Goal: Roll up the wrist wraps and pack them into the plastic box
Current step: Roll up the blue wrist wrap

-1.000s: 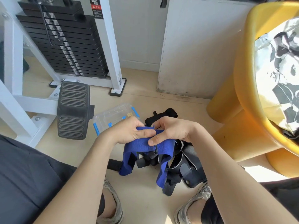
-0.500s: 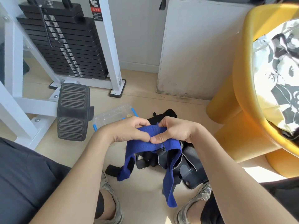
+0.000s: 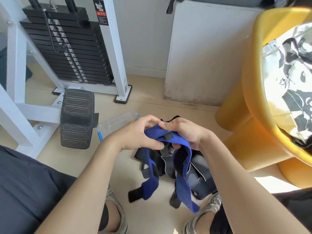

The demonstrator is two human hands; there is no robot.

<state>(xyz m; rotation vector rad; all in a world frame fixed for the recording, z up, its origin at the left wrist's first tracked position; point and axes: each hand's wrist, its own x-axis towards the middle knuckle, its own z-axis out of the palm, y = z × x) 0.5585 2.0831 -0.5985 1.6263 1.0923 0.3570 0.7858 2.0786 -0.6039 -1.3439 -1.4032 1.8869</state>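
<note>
The blue wrap (image 3: pixel 170 138) is up in the air between both hands. Its middle runs left to right, and its two long ends hang down near the shoes. Under it, a pile of dark wraps (image 3: pixel 197 168) lies on the pale floor (image 3: pixel 148 105). The clear plastic box (image 3: pixel 116 123) sits on the floor just past the left hand (image 3: pixel 136 135). A weight machine (image 3: pixel 67 48) stands far left and a yellow table (image 3: pixel 249 115) stands right. Both the left hand and the right hand (image 3: pixel 184 130) curl tight around the blue wrap.
</note>
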